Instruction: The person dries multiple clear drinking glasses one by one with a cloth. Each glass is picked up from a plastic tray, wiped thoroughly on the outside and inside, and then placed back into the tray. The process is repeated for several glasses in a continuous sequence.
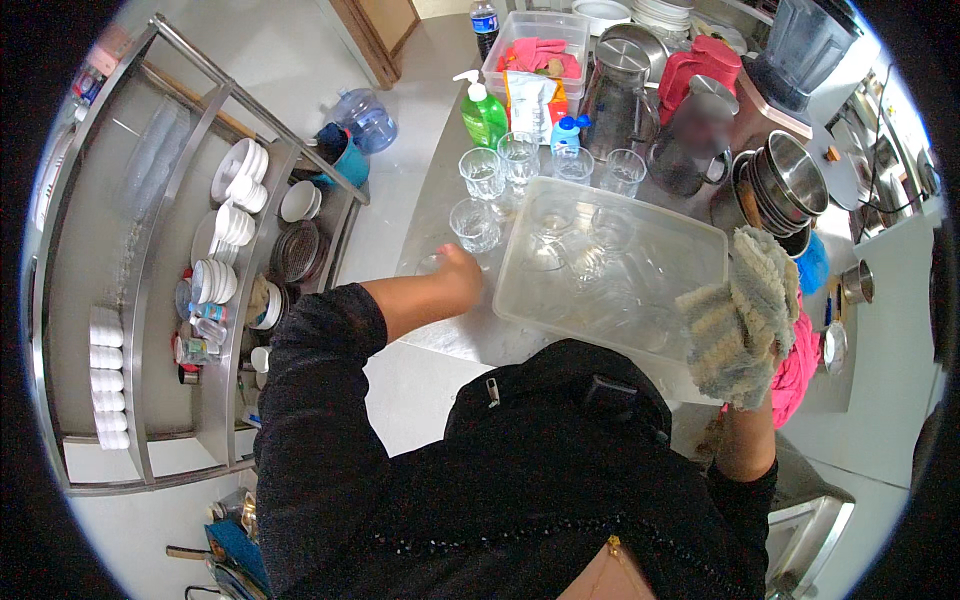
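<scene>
My left hand is at the table's left edge, its fingers around a clear drinking glass that it partly hides. Over my right hand hangs a striped grey and beige cloth; it covers the fingers, which grip it from behind. Between the hands lies a translucent plastic tub with several clear glasses in it. Behind my left hand a faceted glass stands on the steel table, and several more glasses stand in a row beyond the tub.
A green pump bottle, a blue squeeze bottle and a steel pitcher stand behind the glasses. Steel bowls are stacked at the right, near a pink cloth. A steel rack with white dishes is at the left.
</scene>
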